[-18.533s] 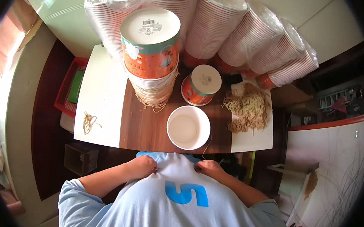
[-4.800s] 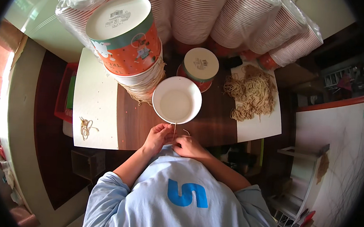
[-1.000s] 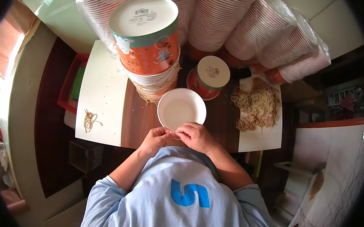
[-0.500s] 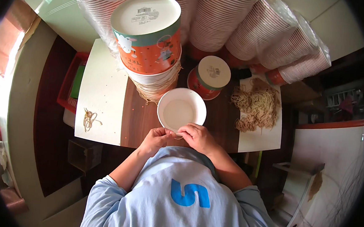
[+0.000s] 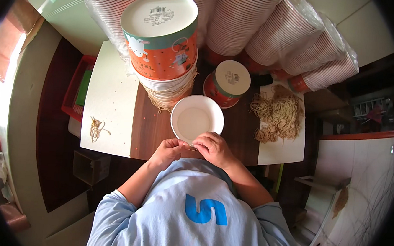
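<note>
A white paper tub [image 5: 192, 121] stands mouth up at the table's near edge. Just at its near rim, my left hand [image 5: 169, 151] pinches a short bit of thin beige string [image 5: 193, 149]. My right hand [image 5: 215, 149] pinches the same string from the other side, its knuckles against the rim. The fingertips of both hands almost meet, and most of the string is hidden in them. Beyond the tub, to the left, rises a tall stack of orange and green tubs [image 5: 163, 56], upside down, with beige strings [image 5: 164, 98] hanging round its lower part.
An upturned orange tub [image 5: 229, 79] stands behind the white one. At right lies a tangled heap of beige strings [image 5: 280, 115], and a few loose strings [image 5: 98, 128] lie at left. Plastic-wrapped stacks of tubs [image 5: 281, 30] line the back. A red crate [image 5: 72, 107] is beyond the left edge.
Both hands stay at the tub's near rim with the string. The right fingers have shifted very slightly; otherwise nothing has visibly moved.
</note>
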{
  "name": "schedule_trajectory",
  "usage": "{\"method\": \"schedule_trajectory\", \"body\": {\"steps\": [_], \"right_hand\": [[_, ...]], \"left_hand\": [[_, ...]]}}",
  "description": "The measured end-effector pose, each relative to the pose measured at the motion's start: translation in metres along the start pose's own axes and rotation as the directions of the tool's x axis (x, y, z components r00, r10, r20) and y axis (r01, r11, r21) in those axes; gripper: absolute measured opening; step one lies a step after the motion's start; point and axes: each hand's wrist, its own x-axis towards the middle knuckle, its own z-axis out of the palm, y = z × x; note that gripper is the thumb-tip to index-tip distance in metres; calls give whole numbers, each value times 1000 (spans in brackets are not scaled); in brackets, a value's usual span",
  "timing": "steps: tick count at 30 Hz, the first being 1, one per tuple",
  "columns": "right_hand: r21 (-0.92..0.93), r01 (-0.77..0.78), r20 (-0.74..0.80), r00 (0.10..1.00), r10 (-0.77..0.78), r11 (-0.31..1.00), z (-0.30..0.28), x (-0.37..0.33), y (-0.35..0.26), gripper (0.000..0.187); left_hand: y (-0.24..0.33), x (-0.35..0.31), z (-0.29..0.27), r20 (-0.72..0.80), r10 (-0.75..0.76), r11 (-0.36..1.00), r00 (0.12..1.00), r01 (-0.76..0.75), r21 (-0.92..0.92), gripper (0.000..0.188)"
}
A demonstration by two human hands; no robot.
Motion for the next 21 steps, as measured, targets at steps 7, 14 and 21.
{"method": "schedule_trajectory", "body": {"steps": [7,14,21], "right_hand": [[-12,26,-12,1000,-27,1000,0,3,-3,9],[15,25,23,999,-25,1000,0,2,-2,8],[-40,46,88,995,-42,998,5,6,-10,7]], "left_hand": [[0,0,-2,14,-5,1000,1000,6,-24,10],[3,-5,-2,-16,6,998,1000,-7,-61,10],[-12,-9,-6,-207,266,962,941,-247,113,6]]}}
